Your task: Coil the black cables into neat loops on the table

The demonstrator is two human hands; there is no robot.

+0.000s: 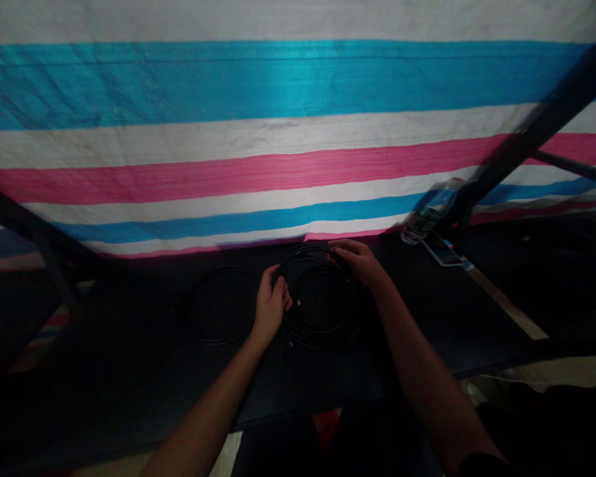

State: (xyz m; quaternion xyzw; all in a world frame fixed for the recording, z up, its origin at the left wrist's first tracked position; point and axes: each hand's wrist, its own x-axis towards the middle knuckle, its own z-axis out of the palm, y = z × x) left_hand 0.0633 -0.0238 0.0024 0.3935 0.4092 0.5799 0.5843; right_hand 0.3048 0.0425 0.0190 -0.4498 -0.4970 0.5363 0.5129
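**Item 1:** coil of black cable [318,344], several loose rings deep, lying on the dark tabletop [129,377] directly before the person, between both hands.

**Item 2:** left hand [271,306], at the coil's near-left side. Grip closed, fingers curled around a bunch of strands.

**Item 3:** right hand [357,262], at the coil's far-right rim. Fingers rest over the strands; whether the grip is clamped cannot be told from here.

**Item 4:** second black cable loop [223,269], a single thin ring flat on the tabletop, just left of the coil and touched by neither hand.

**Condition:** the first cable is gathered into rings, with no tie or strap visible on it. The second loop lies separate.

**Surroundings:** plastic water bottle [430,213] and smartphone [442,252] toward the far right; striped blue, pink and white tarpaulin [278,149] hanging behind.
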